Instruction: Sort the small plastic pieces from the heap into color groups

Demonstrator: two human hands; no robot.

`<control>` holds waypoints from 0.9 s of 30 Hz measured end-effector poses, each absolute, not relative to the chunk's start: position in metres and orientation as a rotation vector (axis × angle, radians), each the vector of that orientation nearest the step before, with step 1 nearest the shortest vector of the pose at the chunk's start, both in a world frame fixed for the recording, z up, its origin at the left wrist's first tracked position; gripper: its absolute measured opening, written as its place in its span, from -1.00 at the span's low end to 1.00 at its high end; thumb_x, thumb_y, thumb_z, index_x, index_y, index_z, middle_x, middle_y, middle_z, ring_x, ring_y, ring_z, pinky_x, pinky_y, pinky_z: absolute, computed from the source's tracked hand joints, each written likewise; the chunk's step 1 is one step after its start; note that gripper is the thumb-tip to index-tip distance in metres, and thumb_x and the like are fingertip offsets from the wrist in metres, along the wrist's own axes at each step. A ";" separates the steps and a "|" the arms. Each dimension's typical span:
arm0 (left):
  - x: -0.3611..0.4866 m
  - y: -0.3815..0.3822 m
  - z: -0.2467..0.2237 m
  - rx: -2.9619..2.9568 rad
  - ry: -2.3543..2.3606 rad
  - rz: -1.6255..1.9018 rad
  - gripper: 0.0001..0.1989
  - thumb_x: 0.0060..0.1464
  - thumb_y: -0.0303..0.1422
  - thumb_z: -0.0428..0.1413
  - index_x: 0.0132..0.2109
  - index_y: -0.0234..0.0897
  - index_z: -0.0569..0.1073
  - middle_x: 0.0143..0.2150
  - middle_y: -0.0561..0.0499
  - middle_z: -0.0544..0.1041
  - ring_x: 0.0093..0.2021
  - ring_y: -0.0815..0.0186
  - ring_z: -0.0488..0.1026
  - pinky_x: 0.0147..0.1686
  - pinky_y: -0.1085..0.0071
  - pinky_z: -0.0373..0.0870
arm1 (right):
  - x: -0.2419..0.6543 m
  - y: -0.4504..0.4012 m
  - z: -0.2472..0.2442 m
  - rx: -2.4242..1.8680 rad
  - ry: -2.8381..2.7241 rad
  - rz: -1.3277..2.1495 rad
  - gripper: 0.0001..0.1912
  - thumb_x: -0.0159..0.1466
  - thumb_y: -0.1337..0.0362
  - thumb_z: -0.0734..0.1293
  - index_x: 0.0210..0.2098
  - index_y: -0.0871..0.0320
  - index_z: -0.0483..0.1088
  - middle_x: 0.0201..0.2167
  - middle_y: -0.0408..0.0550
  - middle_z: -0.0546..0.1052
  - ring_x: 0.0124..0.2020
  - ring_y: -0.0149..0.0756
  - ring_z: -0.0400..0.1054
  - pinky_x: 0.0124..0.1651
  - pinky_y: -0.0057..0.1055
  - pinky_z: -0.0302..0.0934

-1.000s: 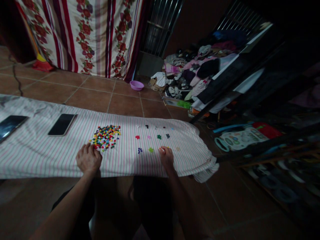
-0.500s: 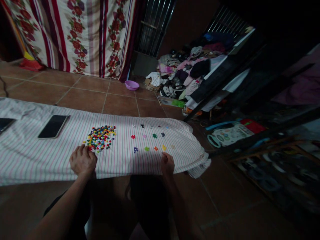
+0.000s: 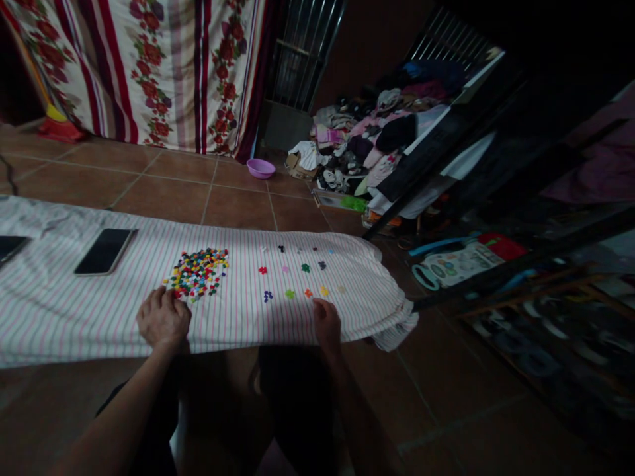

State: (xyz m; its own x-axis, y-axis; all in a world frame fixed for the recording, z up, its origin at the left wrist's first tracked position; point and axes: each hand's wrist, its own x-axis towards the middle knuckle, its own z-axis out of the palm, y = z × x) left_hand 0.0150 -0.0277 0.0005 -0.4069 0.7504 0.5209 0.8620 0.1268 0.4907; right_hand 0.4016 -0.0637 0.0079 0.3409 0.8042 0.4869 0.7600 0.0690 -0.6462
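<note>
A mixed pile of small coloured pieces (image 3: 198,271) lies on the striped cloth (image 3: 238,324). My left hand (image 3: 163,318) rests at the pile's near edge, fingers curled; whatever is under the fingertips is hidden. To the right, small single-colour groups lie in rows, among them red (image 3: 262,270), dark green (image 3: 305,268), purple (image 3: 268,296), light green (image 3: 290,294), orange (image 3: 308,293) and yellow (image 3: 324,290). My right hand (image 3: 326,320) is just below the orange and yellow groups, its fingers pinched together; anything between them is too small to make out.
A phone (image 3: 105,252) lies left of the pile, and part of another dark device (image 3: 10,247) is at the left edge. Beyond the cloth, a purple basin (image 3: 260,168) stands on the tiled floor, near heaped clothes (image 3: 367,135).
My right hand has shifted slightly left, from below the yellow group towards the orange one. My left hand has barely moved.
</note>
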 end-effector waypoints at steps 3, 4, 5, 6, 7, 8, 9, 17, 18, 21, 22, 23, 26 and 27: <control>0.016 -0.027 0.002 -1.616 -2.274 -1.158 -0.65 0.10 -0.34 -0.04 -0.01 -0.32 0.45 0.13 -0.23 0.42 0.15 0.00 0.29 0.12 0.01 0.14 | 0.372 -0.058 0.016 -1.606 -1.538 0.189 -0.75 0.25 0.22 0.17 -0.27 0.12 0.47 -0.31 0.03 0.55 -0.22 -0.21 0.43 -0.11 -0.24 0.34; 0.016 -0.027 0.002 -1.608 -2.281 -1.168 -0.64 0.10 -0.34 -0.05 0.00 -0.32 0.44 0.13 -0.23 0.42 0.15 0.00 0.29 0.12 0.01 0.14 | 0.361 -0.057 0.018 -1.588 -1.585 0.236 -0.76 0.25 0.24 0.18 -0.27 0.11 0.47 -0.31 0.02 0.55 -0.23 -0.22 0.43 -0.11 -0.26 0.34; 0.017 -0.027 0.003 -1.598 -2.288 -1.175 -0.64 0.10 -0.34 -0.05 0.01 -0.33 0.44 0.13 -0.23 0.43 0.14 0.01 0.29 0.12 0.02 0.14 | 0.349 -0.057 0.020 -1.567 -1.635 0.280 -0.77 0.25 0.27 0.18 -0.27 0.11 0.47 -0.31 0.01 0.55 -0.23 -0.23 0.43 -0.10 -0.28 0.33; 0.017 -0.027 0.003 -1.589 -2.295 -1.180 -0.64 0.10 -0.34 -0.05 0.01 -0.33 0.44 0.12 -0.23 0.43 0.14 0.01 0.30 0.12 0.03 0.14 | 0.338 -0.057 0.021 -1.543 -1.689 0.324 -0.77 0.26 0.29 0.18 -0.26 0.11 0.48 -0.31 0.00 0.54 -0.22 -0.24 0.43 -0.10 -0.29 0.33; 0.017 -0.026 0.003 -1.584 -2.299 -1.181 -0.64 0.10 -0.34 -0.05 0.00 -0.33 0.44 0.12 -0.23 0.43 0.14 0.01 0.30 0.12 0.03 0.14 | 0.327 -0.058 0.022 -1.515 -1.750 0.370 -0.77 0.26 0.31 0.18 -0.26 0.11 0.48 -0.30 -0.01 0.54 -0.21 -0.25 0.43 -0.08 -0.30 0.32; 0.017 -0.027 0.004 -1.584 -2.300 -1.177 -0.64 0.10 -0.34 -0.05 0.00 -0.33 0.44 0.12 -0.23 0.43 0.14 0.01 0.30 0.13 0.04 0.14 | 0.316 -0.060 0.023 -1.487 -1.813 0.418 -0.77 0.26 0.33 0.19 -0.25 0.10 0.48 -0.29 -0.02 0.54 -0.20 -0.26 0.42 -0.07 -0.31 0.32; 0.017 -0.027 0.004 -1.589 -2.298 -1.170 -0.64 0.10 -0.34 -0.05 0.00 -0.33 0.45 0.13 -0.23 0.43 0.15 0.01 0.29 0.13 0.04 0.14 | 0.305 -0.061 0.024 -1.464 -1.871 0.463 -0.78 0.26 0.35 0.20 -0.24 0.09 0.48 -0.28 -0.03 0.53 -0.19 -0.27 0.42 -0.07 -0.32 0.31; 0.017 -0.026 -0.001 -1.604 -2.265 -1.093 -0.68 0.13 -0.34 -0.05 -0.03 -0.26 0.48 0.14 -0.17 0.43 0.16 0.03 0.29 0.11 0.07 0.15 | 0.242 -0.061 0.026 -1.392 -2.110 0.676 -0.78 0.26 0.42 0.24 -0.19 0.08 0.49 -0.27 -0.09 0.50 -0.18 -0.34 0.40 -0.10 -0.43 0.28; 0.017 -0.026 -0.002 -1.608 -2.262 -1.094 -0.69 0.13 -0.35 -0.04 -0.03 -0.24 0.48 0.14 -0.16 0.42 0.17 0.04 0.29 0.11 0.07 0.15 | 0.237 -0.059 0.027 -1.394 -2.112 0.678 -0.78 0.27 0.41 0.24 -0.18 0.08 0.49 -0.26 -0.08 0.50 -0.18 -0.34 0.40 -0.10 -0.43 0.28; 0.016 -0.026 -0.002 -1.620 -2.267 -1.092 -0.69 0.11 -0.37 -0.01 -0.03 -0.22 0.49 0.14 -0.16 0.42 0.18 0.04 0.27 0.13 0.07 0.14 | 0.229 -0.049 0.029 -1.429 -2.091 0.670 -0.76 0.28 0.39 0.23 -0.15 0.08 0.49 -0.24 -0.07 0.50 -0.18 -0.34 0.39 -0.10 -0.44 0.27; 0.016 -0.026 -0.002 -1.624 -2.272 -1.095 -0.68 0.10 -0.37 0.00 -0.02 -0.22 0.49 0.15 -0.16 0.42 0.19 0.04 0.27 0.14 0.07 0.14 | 0.227 -0.045 0.029 -1.446 -2.077 0.664 -0.75 0.28 0.39 0.23 -0.15 0.07 0.49 -0.24 -0.07 0.50 -0.19 -0.34 0.40 -0.10 -0.43 0.27; 0.016 -0.026 -0.001 -1.625 -2.278 -1.104 -0.68 0.09 -0.38 0.00 -0.02 -0.22 0.49 0.15 -0.15 0.42 0.19 0.04 0.26 0.15 0.07 0.13 | 0.225 -0.040 0.030 -1.459 -2.061 0.656 -0.74 0.28 0.39 0.22 -0.14 0.07 0.49 -0.24 -0.07 0.50 -0.20 -0.34 0.40 -0.11 -0.43 0.28; 0.016 -0.026 0.001 -1.627 -2.295 -1.141 -0.64 0.08 -0.40 0.00 0.02 -0.25 0.47 0.15 -0.17 0.42 0.20 0.03 0.26 0.17 0.06 0.12 | 0.218 -0.026 0.030 -1.450 -2.012 0.633 -0.73 0.26 0.40 0.22 -0.13 0.08 0.49 -0.24 -0.06 0.50 -0.24 -0.33 0.40 -0.12 -0.42 0.29; 0.017 -0.026 0.002 -1.627 -2.300 -1.153 -0.62 0.08 -0.40 -0.01 0.04 -0.27 0.46 0.15 -0.19 0.42 0.20 0.03 0.26 0.18 0.05 0.11 | 0.215 -0.021 0.030 -1.429 -2.003 0.629 -0.72 0.26 0.40 0.22 -0.12 0.09 0.49 -0.24 -0.06 0.50 -0.24 -0.33 0.40 -0.11 -0.41 0.29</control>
